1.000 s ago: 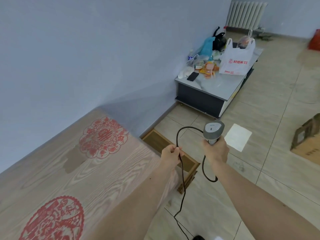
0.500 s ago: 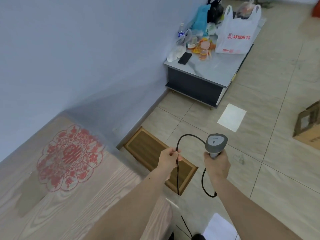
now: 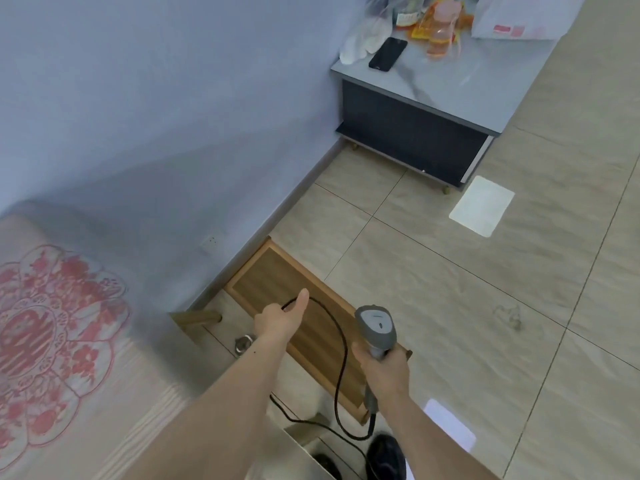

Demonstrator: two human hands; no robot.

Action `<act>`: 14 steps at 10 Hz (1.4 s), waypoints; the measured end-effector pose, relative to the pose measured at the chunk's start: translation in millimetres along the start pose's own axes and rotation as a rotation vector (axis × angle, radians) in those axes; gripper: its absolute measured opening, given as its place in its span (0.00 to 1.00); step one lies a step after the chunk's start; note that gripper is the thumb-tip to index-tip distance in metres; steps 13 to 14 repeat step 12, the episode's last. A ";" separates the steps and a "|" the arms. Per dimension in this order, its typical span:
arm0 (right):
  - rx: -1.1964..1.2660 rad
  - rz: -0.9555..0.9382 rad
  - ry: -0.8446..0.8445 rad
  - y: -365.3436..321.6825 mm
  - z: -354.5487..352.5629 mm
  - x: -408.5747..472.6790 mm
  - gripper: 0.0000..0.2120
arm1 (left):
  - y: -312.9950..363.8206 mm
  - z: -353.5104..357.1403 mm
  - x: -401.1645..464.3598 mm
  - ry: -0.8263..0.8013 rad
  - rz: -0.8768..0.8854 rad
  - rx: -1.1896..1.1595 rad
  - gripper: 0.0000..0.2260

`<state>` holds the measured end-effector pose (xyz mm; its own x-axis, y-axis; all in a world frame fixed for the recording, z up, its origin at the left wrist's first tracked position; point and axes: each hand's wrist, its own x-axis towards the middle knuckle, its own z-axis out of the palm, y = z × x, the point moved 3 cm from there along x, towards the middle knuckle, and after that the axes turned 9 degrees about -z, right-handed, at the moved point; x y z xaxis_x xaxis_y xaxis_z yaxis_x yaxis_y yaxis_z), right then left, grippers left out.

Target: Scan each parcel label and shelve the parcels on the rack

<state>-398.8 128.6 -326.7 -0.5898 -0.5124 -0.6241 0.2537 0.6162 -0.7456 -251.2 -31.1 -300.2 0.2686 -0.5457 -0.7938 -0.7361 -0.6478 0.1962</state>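
My right hand grips the handle of a grey barcode scanner, its head pointing up and away from me. A black cable loops from the scanner's base up to my left hand, which holds it with the thumb stretched out. No parcel and no rack are in view.
A wooden board lies on the tiled floor by the wall. On the left is a wood-grain surface with a red paper-cut pattern. A low grey table at the back carries a phone, bags and bottles. White sheet on the floor.
The view has tilted down and moved forward; the low table and floor look closer. My left hand's thumb has straightened along the cable. The cardboard box at the right edge has left the frame.
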 end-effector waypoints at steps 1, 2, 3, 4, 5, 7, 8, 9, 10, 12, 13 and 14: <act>0.012 0.023 -0.030 25.8 20.4 20.8 0.12 | -4.0 10.2 34.0 0.074 -0.021 0.028 0.43; 0.037 0.080 -0.005 50.0 34.7 39.6 0.23 | -7.6 23.1 59.3 0.111 -0.065 0.035 0.41; 0.038 0.139 0.020 71.2 42.6 59.0 0.23 | -10.3 33.1 80.3 0.174 -0.077 0.107 0.36; 0.012 0.167 -0.004 89.9 49.0 76.1 0.23 | -10.7 43.5 96.4 0.170 -0.046 0.103 0.29; 0.039 0.175 -0.002 103.7 53.6 88.1 0.23 | -7.9 53.5 103.2 0.136 0.015 0.136 0.17; -0.004 0.149 0.057 105.3 56.9 93.0 0.31 | -1.7 60.4 94.4 0.100 0.026 0.124 0.21; -0.021 0.195 0.113 106.0 51.3 93.3 0.34 | -2.2 59.9 92.5 0.084 0.032 0.130 0.20; -0.072 0.235 0.110 108.0 46.9 93.4 0.33 | -0.9 57.1 87.5 0.069 0.035 0.121 0.20; -0.150 0.216 0.093 111.3 46.4 97.3 0.33 | 2.7 48.0 74.0 0.040 0.021 0.091 0.21; -0.369 0.130 0.109 114.6 45.0 98.0 0.50 | 7.2 22.9 40.8 0.020 0.058 0.042 0.21; -0.369 0.130 0.109 114.6 45.0 98.0 0.50 | 7.2 22.9 40.8 0.020 0.058 0.042 0.21; -0.369 0.130 0.109 114.6 45.0 98.0 0.50 | 7.2 22.9 40.8 0.020 0.058 0.042 0.21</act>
